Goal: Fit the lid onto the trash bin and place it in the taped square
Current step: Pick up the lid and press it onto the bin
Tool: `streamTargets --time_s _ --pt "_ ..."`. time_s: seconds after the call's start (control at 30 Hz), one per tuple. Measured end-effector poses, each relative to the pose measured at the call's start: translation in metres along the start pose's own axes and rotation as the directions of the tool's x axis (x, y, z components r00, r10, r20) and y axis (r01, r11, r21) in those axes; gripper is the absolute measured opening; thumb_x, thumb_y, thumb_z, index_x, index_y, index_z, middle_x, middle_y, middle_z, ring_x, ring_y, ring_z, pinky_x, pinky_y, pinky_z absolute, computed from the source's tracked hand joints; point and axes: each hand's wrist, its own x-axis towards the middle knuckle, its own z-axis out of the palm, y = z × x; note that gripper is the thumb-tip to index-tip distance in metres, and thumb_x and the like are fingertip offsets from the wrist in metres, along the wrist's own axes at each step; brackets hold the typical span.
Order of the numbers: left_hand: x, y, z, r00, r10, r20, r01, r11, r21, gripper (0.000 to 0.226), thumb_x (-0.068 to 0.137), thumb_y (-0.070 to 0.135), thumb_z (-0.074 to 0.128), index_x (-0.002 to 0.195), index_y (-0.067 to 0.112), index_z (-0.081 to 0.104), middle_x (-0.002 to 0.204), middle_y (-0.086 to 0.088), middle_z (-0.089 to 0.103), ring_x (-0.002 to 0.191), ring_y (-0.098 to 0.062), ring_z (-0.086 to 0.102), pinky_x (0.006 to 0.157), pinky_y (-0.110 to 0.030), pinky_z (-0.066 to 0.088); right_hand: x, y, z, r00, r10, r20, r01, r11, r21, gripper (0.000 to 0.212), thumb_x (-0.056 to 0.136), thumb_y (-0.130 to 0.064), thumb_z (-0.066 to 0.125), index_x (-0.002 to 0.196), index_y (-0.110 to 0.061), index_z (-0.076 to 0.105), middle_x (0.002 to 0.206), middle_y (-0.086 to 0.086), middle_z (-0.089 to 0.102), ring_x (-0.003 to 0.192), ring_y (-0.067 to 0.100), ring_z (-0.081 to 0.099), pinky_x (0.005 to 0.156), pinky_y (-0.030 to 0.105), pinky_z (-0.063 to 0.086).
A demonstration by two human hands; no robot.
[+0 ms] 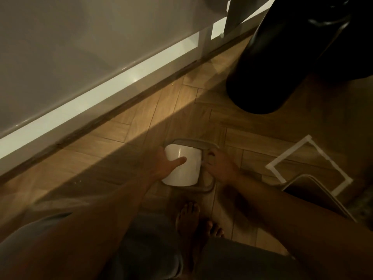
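Observation:
I see the trash bin from above, standing on the wooden floor. Its grey lid frame [203,145] sits on top with a white swing flap [187,168] in the middle. My left hand [161,166] grips the flap's left edge, thumb lying across its top. My right hand [220,166] holds the grey frame on its right side, fingers curled over the rim. The bin's body is hidden under the lid. The square of white tape [288,151] lies on the floor to the right, a little apart from the bin.
A large black object [282,57] stands at the upper right. A white baseboard [101,93] runs along the left. A pale, thin-edged object [314,190] overlaps the square's near corner. My bare feet [189,219] are just behind the bin.

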Motion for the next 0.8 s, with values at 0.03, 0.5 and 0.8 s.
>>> streamTargets --time_s 0.03,0.5,0.8 --pt "-0.003 0.01 -0.006 1.0 0.026 0.013 -0.026 1.0 0.009 0.13 0.037 0.099 0.065 0.141 0.022 0.048 0.133 -0.003 0.061 0.116 -0.026 0.06 0.1 -0.052 0.051 -0.009 -0.006 -0.01 0.998 -0.018 -0.066 0.018 1.0 -0.003 0.051 0.097 -0.041 0.068 0.14 -0.015 0.056 0.138 0.009 0.062 0.11 0.022 0.062 0.085 0.031 0.049" --pt "-0.101 0.144 -0.082 0.862 0.438 0.255 -0.502 0.806 0.313 0.094 0.056 0.075 0.078 0.13 0.022 0.054 0.119 0.003 0.063 0.098 -0.014 0.062 0.077 -0.033 0.055 -0.112 -0.03 -0.112 0.896 -0.208 -0.393 0.182 0.978 -0.101 0.073 0.089 -0.051 0.075 0.15 -0.024 0.045 0.15 0.004 0.042 0.134 0.025 0.048 0.109 0.045 0.049" --pt "-0.161 0.171 -0.065 0.725 0.488 0.487 -0.67 0.666 0.329 0.06 0.072 0.057 0.083 0.113 0.032 0.048 0.103 0.018 0.054 0.092 -0.005 0.057 0.067 -0.023 0.044 -0.207 -0.003 -0.135 0.975 -0.151 -0.16 0.183 0.962 0.203 0.095 0.084 -0.044 0.084 0.161 -0.035 0.029 0.158 -0.007 0.043 0.128 0.006 0.044 0.099 0.024 0.044"
